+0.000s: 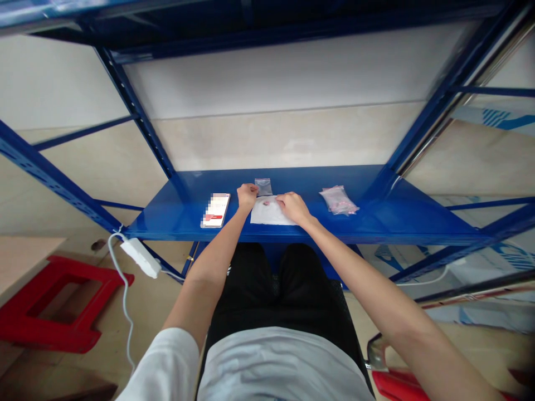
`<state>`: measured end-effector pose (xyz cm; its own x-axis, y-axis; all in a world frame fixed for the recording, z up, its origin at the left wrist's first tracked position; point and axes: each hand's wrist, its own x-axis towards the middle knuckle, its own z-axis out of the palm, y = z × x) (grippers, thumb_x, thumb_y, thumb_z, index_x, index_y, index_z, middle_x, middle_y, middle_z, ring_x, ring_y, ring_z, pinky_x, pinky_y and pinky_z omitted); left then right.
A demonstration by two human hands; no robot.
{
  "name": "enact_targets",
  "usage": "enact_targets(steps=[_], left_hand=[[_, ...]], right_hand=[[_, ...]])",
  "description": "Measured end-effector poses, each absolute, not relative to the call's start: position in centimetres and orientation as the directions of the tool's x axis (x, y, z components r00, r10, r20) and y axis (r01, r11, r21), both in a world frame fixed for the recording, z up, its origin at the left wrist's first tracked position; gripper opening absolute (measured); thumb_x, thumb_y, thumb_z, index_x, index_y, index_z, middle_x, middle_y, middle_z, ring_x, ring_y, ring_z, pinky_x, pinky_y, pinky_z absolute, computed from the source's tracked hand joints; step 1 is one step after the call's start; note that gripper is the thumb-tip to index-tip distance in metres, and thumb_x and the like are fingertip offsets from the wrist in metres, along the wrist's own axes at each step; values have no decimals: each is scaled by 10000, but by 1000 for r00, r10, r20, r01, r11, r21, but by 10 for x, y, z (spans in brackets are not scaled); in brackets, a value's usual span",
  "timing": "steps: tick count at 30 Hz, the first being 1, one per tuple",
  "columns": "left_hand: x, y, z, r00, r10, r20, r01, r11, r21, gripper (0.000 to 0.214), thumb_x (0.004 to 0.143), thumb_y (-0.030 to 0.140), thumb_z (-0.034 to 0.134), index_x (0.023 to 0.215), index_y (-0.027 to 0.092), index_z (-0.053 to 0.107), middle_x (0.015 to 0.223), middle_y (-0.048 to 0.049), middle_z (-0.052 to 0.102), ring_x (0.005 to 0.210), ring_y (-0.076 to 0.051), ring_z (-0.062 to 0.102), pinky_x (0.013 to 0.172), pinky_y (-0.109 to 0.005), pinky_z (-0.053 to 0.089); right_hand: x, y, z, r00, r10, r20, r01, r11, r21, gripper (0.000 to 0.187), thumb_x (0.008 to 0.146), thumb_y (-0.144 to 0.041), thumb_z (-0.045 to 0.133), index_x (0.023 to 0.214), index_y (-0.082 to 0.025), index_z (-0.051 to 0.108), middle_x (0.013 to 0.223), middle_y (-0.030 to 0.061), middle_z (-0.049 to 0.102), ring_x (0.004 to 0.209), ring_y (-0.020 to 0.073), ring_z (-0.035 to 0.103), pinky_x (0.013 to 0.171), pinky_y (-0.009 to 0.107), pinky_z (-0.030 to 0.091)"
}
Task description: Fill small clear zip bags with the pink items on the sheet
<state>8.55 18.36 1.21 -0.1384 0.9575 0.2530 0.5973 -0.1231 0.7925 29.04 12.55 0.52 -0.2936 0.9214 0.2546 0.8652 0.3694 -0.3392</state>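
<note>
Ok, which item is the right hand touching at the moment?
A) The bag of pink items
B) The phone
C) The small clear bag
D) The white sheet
D: the right hand sits with its fingers on the right edge of the white sheet.

On the metal shelf (376,220) in front of me, a phone (215,210) lies left of centre near the front edge. A paper sheet (270,211) lies just right of it, also at the front edge, with my left hand (247,196) at its back edge and my right hand (295,207) on its right part. A small bag (263,186) lies just behind the sheet, near the back edge. A plastic bag (338,200) lies further right. Below the shelf's front left corner is a power strip (140,257), and a plastic stool (54,306) stands further left.
</note>
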Motion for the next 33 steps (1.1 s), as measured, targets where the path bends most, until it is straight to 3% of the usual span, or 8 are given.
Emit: enact_targets(steps=[12, 17, 22, 25, 29, 31, 33], left_hand=[[85, 185, 13, -115, 963, 242, 625, -119, 772, 153, 878, 88, 756, 963, 178, 846, 1021, -83, 862, 989, -200, 817, 922, -243, 610], [88, 186, 18, -151, 962, 227, 648, -77, 758, 209, 898, 139, 754, 1073, 216, 837, 1056, -76, 858, 1015, -210, 809, 935, -269, 600], [85, 183, 22, -153, 970, 189, 671, -38, 741, 159, 880, 133, 768, 999, 206, 845, 1049, -103, 851, 1021, -233, 803, 943, -293, 598], [82, 177, 28, -155, 965, 209, 675, -51, 736, 168, 894, 127, 749, 1015, 194, 843, 1073, -111, 844, 1039, -235, 796, 967, -299, 592], [103, 163, 44, -132, 945, 298, 667, -137, 732, 262, 944, 114, 674, 1141, 205, 821, 1180, -103, 823, 1131, -235, 768, 1017, -309, 573], [133, 153, 51, 1, 929, 370, 623, -290, 726, 263, 962, 115, 658, 1150, 207, 817, 1128, -81, 831, 1094, -221, 775, 1016, -295, 568], [174, 141, 51, 185, 901, 393, 529, -428, 732, 220, 968, 157, 695, 1149, 191, 815, 1050, -79, 836, 1017, -228, 788, 1006, -310, 576]], right_hand=[[283, 114, 8, -302, 894, 332, 868, 402, -293, 315, 1045, -190, 580, 1209, -234, 845, 1193, 89, 835, 1229, 270, 701, 1140, 366, 493], [286, 116, 7, -285, 880, 379, 859, 410, -307, 356, 1061, -154, 523, 1213, -220, 838, 1254, 92, 820, 1252, 269, 694, 1150, 364, 479], [296, 119, 13, -207, 884, 420, 866, 365, -340, 397, 1031, -116, 507, 1259, -204, 820, 1291, 95, 808, 1245, 257, 705, 1147, 352, 483], [321, 115, 24, -65, 885, 462, 892, 259, -371, 374, 1015, -120, 511, 1211, -184, 822, 1240, 122, 810, 1186, 278, 708, 1137, 396, 487], [376, 93, 33, 430, 773, 466, 849, -170, -501, 302, 986, -187, 568, 1185, -179, 793, 1218, 197, 746, 1204, 358, 649, 1064, 529, 510], [400, 78, 30, 588, 685, 431, 773, -317, -550, 310, 963, -275, 631, 1229, -185, 764, 1290, 229, 685, 1258, 411, 597, 1025, 580, 516], [416, 65, 22, 640, 664, 386, 731, -372, -572, 353, 929, -361, 693, 1224, -177, 754, 1308, 248, 649, 1260, 436, 578, 1008, 601, 517]])
